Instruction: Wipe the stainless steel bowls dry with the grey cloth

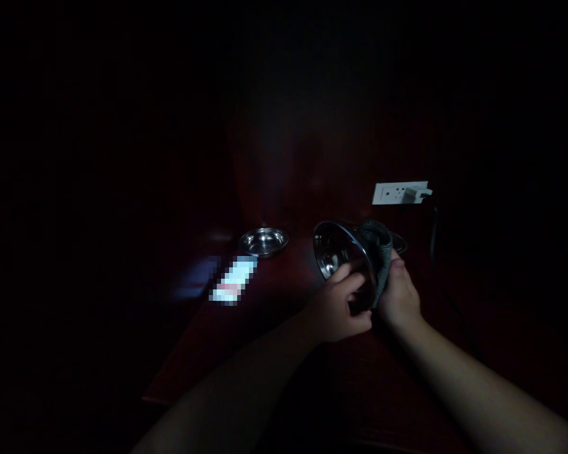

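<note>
A shiny metal bowl (pixel 334 243) is held tilted on its side above the dark red table, its mouth facing left. My left hand (pixel 343 306) grips its near rim, with fingers reaching inside and the thumb below. Against the outside of the bowl, my right hand (pixel 400 293) presses a dark grey cloth (pixel 382 249); its fingers are partly hidden behind the cloth. Part of another shiny metal rim (pixel 400 243) shows just behind the cloth, mostly covered.
A shallow metal dish (pixel 264 241) sits on the table (pixel 184 372) to the left. In front of it lies a bright, pixelated rectangle (pixel 234 282), like a lit phone screen. A white wall socket (pixel 400 193) holds a plug, with a cable (pixel 434 233) hanging down. The surroundings are very dark.
</note>
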The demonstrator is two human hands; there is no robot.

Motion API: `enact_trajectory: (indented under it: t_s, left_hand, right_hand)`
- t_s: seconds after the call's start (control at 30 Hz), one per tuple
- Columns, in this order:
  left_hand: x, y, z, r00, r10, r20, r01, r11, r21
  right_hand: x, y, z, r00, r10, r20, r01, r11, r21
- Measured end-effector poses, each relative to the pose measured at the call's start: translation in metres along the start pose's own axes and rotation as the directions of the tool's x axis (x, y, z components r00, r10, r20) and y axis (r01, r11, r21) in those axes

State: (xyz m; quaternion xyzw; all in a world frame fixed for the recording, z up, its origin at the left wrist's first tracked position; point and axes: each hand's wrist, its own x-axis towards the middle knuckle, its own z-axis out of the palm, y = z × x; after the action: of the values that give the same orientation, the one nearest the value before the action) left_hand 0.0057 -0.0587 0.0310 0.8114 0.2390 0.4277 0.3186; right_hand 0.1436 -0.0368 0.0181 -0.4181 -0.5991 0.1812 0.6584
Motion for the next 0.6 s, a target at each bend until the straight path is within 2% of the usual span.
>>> enact_trajectory:
  t_s: [0.1, 0.3, 0.43, 0.6]
  left_hand:
    - [0.0008, -0.0009, -0.0016, 0.999, -0.004, 0.038, 0.002, 0.998, 0.055]
    - [0.0023, -0.0046, -0.0043, 0.995, 0.004, 0.097, -0.032, 0.958, 0.286]
    - [0.0021, -0.006, -0.003, 0.992, 0.062, 0.109, -0.094, 0.945, 0.313]
    - [0.0015, -0.0065, -0.0011, 0.994, 0.028, 0.103, -0.057, 0.954, 0.294]
  right_hand:
    - [0.0002, -0.0002, 0.0031, 1.0, -0.006, -0.026, 0.007, 0.999, 0.037]
    - [0.001, 0.0055, 0.004, 0.998, -0.049, -0.031, 0.05, 0.998, 0.031]
    - [0.0021, 0.0054, 0.0042, 0.997, -0.075, -0.007, 0.075, 0.996, 0.039]
    - [0.0031, 0.0071, 0.0051, 0.996, -0.083, 0.022, 0.082, 0.996, 0.033]
